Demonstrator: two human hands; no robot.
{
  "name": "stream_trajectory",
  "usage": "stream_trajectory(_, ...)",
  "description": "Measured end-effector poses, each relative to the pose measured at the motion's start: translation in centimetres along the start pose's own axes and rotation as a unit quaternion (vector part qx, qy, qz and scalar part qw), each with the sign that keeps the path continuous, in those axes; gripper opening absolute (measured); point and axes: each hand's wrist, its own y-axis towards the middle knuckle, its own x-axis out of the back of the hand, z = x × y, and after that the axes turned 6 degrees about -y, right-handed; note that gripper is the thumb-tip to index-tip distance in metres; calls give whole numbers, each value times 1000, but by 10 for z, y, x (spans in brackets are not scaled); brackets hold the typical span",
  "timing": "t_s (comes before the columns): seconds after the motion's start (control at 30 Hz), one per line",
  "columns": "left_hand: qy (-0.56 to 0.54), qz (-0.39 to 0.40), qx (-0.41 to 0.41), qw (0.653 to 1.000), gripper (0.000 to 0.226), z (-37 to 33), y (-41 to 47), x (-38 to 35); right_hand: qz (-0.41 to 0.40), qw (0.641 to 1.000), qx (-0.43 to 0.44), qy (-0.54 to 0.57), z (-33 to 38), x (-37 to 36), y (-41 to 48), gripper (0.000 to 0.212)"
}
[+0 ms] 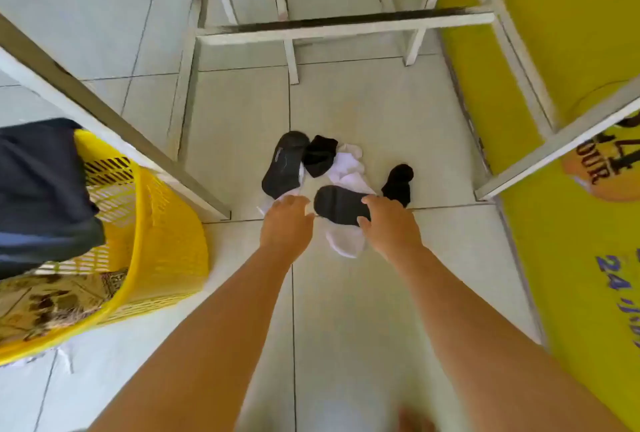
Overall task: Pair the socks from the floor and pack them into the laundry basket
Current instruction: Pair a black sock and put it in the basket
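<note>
White metal frame legs on pale tiled floor; yellow printed wall at right.

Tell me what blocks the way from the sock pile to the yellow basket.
A white frame leg slants across the floor between the socks and the basket. Dark cloth drapes over part of the basket's opening.

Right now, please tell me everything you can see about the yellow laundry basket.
The yellow laundry basket stands on the tiled floor at the left of the view, beside a white frame leg. It looks like plastic, round, with a smooth thick rim and walls of slotted lattice. It already holds laundry: a dark navy cloth hangs over its far rim, and a brown patterned fabric lies inside near the front. Something white shows on the floor by its base. Neither hand touches it; the socks lie apart, to its right.
</note>
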Motion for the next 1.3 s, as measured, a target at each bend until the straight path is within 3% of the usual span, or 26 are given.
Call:
stream_trajectory(0.3, 4, -68, 38, 997, 35, 68, 64, -63, -2, 989, 53, -136, 0, -98, 66, 49)
stream_trajectory(0.63, 41, -91, 44, 994, 53, 93, 102, -73, -75, 979, 37, -188, 2, -130, 73, 24)
stream_trajectory(0.87, 99, -112, 46, 988, 50, 96, 144, -82, -268, 960, -81, 8, 15, -115, 92, 34)
stream_trajectory(1.13, 114, -173, 9, 978, 29, 95, 159, -76, -217, 949, -116, 196, 12, -103, 120, 28)
stream_trajectory(1.3, -102, -287, -8, 953, 22, 74, 150, -60, -187, 913, -161, 324, 20, -84, 125, 17)
